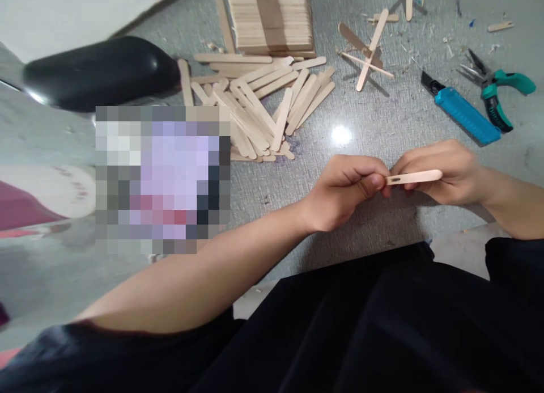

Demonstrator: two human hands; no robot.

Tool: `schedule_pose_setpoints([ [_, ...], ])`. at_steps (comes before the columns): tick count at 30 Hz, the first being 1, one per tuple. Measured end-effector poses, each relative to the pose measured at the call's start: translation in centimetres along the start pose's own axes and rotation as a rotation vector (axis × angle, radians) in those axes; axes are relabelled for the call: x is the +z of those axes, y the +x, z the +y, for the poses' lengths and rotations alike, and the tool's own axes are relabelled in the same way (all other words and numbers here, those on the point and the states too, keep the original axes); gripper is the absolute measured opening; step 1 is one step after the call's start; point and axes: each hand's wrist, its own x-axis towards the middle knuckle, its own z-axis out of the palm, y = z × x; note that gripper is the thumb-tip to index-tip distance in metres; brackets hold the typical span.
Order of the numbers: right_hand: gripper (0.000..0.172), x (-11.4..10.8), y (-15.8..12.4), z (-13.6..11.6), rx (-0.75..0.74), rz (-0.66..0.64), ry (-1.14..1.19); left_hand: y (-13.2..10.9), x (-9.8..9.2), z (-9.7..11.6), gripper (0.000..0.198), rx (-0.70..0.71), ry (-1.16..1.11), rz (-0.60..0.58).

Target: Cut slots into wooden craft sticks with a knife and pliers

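Observation:
A wooden craft stick (pixel 419 177) with a small dark slot or mark near its left part is held above the table. My left hand (pixel 346 189) pinches its left end between thumb and fingers. Close against it, my right hand (pixel 446 169) is closed, its curled fingertips at the stick just behind the dark mark. The stick's rounded right end lies across the front of my right hand. Part of the right fingers is hidden behind the stick. Beyond the hands, crossed craft sticks (pixel 370 54) are joined into a small propeller-like shape.
Loose craft sticks (pixel 259 106) lie piled left of centre, before a stacked bundle (pixel 272 21). A blue utility knife (pixel 467 115) with its blade out and green-handled pliers (pixel 493 87) lie at right. A black rounded object (pixel 102 72) and a blurred-out patch (pixel 174 172) are at left.

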Motion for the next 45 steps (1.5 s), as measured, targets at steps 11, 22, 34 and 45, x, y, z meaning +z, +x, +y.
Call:
schedule_pose_setpoints([
  [11, 0.012, 0.7, -0.7, 0.2, -0.134, 0.181, -0.555, -0.3, 0.3, -0.6, 0.050, -0.044, -0.041, 0.004],
  [22, 0.014, 0.2, -0.1, -0.5, 0.077, -0.005, -0.144, -0.2, 0.0, 0.0, 0.046, -0.026, -0.012, -0.025],
  [34, 0.011, 0.8, -0.4, -0.2, -0.048, 0.127, -0.345, -0.2, 0.0, -0.1, 0.053, -0.052, 0.003, -0.016],
  [45, 0.014, 0.7, -0.1, -0.5, 0.061, 0.025, -0.126, -0.4, -0.1, -0.1, 0.053, -0.035, 0.039, -0.009],
])
